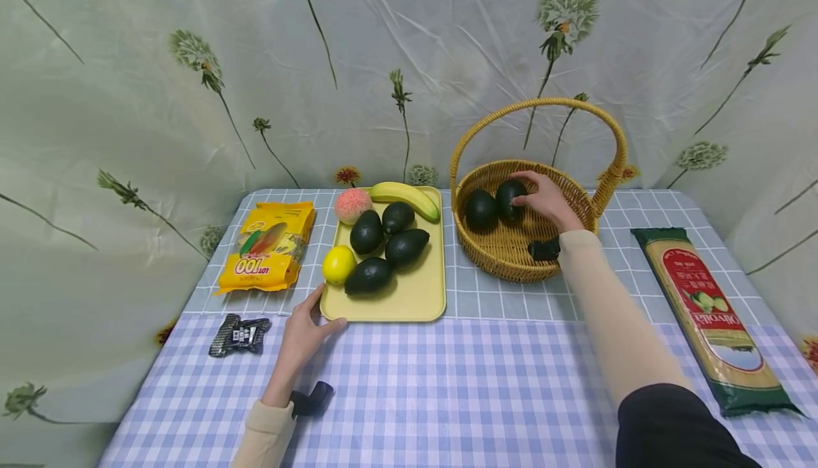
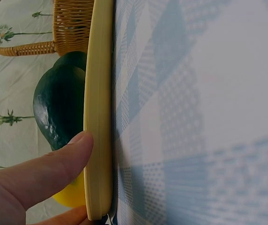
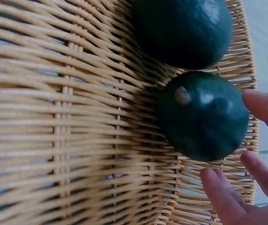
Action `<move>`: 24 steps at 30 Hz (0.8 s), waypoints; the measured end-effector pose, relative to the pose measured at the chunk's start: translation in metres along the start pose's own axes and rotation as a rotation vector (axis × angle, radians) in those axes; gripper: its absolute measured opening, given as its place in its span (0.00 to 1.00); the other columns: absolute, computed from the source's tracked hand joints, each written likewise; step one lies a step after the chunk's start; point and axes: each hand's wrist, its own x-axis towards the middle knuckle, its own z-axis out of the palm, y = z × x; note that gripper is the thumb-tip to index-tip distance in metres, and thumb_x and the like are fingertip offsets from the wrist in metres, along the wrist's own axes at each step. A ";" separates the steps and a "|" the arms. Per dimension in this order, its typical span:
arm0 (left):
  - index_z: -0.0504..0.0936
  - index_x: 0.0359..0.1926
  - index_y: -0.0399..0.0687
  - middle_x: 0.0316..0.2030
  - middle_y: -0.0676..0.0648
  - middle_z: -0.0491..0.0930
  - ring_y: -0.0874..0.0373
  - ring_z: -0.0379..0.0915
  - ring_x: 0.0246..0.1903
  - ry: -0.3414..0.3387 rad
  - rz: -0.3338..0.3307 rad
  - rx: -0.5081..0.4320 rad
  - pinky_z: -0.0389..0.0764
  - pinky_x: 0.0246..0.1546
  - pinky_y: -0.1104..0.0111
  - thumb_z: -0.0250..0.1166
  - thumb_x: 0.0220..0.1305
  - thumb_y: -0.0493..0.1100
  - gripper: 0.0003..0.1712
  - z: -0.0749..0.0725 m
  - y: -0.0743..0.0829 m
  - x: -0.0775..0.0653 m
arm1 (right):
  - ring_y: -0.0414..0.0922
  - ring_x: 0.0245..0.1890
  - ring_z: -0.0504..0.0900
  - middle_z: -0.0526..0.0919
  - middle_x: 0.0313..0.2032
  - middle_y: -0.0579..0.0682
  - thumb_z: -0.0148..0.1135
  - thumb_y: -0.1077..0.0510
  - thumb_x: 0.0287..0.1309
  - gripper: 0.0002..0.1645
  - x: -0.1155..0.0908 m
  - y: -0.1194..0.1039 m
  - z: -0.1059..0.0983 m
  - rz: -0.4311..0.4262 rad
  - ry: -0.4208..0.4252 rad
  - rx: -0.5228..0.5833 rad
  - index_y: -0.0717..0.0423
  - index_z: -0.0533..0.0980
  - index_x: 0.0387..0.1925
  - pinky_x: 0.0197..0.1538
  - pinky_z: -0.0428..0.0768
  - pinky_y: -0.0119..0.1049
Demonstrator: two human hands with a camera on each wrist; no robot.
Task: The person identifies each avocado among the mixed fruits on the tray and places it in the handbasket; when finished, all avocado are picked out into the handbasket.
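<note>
avocado lies near the far edge of the basket, right hand loosely spread beside it; a brushing finger could roll it into the second avocado. left hand spans the tray's near-left corner.

The left wrist view's edges crop the basket and left hand

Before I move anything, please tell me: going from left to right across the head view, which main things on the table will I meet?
Yellow bag with a mango picture → pale yellow tray → wicker basket → long packet with green ends.
</note>
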 end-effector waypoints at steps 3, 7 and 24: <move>0.56 0.70 0.30 0.67 0.31 0.58 0.40 0.53 0.67 0.003 0.000 -0.002 0.56 0.68 0.54 0.71 0.54 0.37 0.47 0.000 0.000 0.000 | 0.62 0.53 0.70 0.56 0.69 0.63 0.57 0.66 0.63 0.32 -0.003 0.000 -0.005 0.010 0.019 0.038 0.60 0.63 0.67 0.57 0.69 0.55; 0.56 0.70 0.30 0.67 0.31 0.58 0.40 0.53 0.67 0.006 0.007 0.003 0.57 0.67 0.54 0.71 0.54 0.37 0.47 0.001 0.000 0.001 | 0.63 0.61 0.65 0.60 0.68 0.64 0.56 0.65 0.64 0.31 -0.010 -0.004 -0.010 -0.048 0.030 0.122 0.62 0.62 0.67 0.60 0.69 0.55; 0.55 0.70 0.29 0.67 0.31 0.58 0.40 0.52 0.68 -0.003 0.013 0.002 0.56 0.68 0.54 0.71 0.54 0.36 0.48 0.000 0.000 0.000 | 0.55 0.53 0.75 0.68 0.61 0.63 0.57 0.63 0.65 0.27 -0.053 -0.052 0.042 -0.307 -0.218 0.334 0.66 0.65 0.64 0.53 0.78 0.38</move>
